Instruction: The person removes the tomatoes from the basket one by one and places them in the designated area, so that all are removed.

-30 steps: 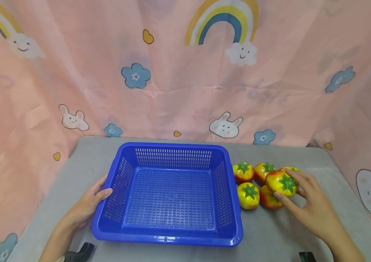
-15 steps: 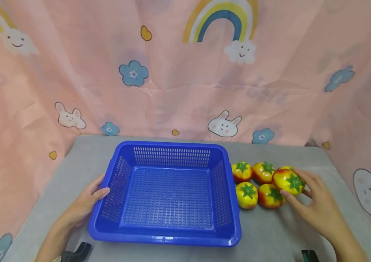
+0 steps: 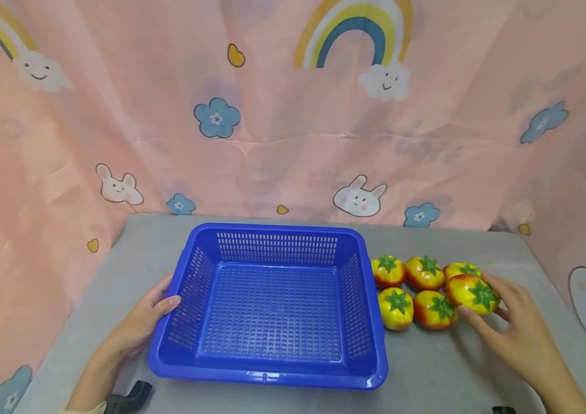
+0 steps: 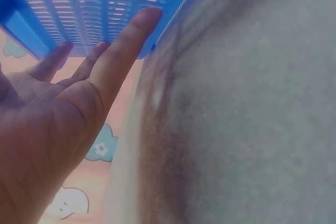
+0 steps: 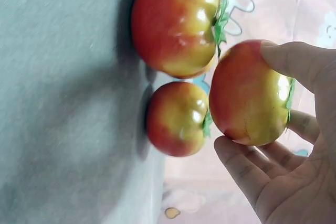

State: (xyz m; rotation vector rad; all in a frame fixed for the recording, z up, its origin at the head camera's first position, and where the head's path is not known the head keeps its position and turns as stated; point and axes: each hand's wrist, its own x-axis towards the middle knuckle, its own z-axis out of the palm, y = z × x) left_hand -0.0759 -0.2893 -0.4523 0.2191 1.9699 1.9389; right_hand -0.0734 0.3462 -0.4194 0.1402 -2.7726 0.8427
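Note:
A blue plastic basket (image 3: 272, 310) with slotted walls stands on the table, nothing inside it. My left hand (image 3: 140, 319) holds its left rim, thumb over the edge; in the left wrist view the fingers (image 4: 123, 51) lie along the outer wall. My right hand (image 3: 515, 330) grips a glossy yellow-red tomato (image 3: 471, 292) with a green star-shaped leaf top, thumb on one side and fingers on the other. In the right wrist view this tomato (image 5: 249, 93) is up off the table. Several similar tomatoes, one nearest the basket's front right (image 3: 395, 315), rest in two rows.
The grey table (image 3: 427, 368) extends around the basket and tomatoes. Behind it and at both sides hangs a pink curtain (image 3: 282, 167) printed with rainbows, rabbits and flowers. A dark strap piece (image 3: 129, 398) shows at the left wrist.
My right hand has moved rightward with the tomato, away from above the front row, uncovering the front tomato and the back right one. My left hand stays at the basket rim.

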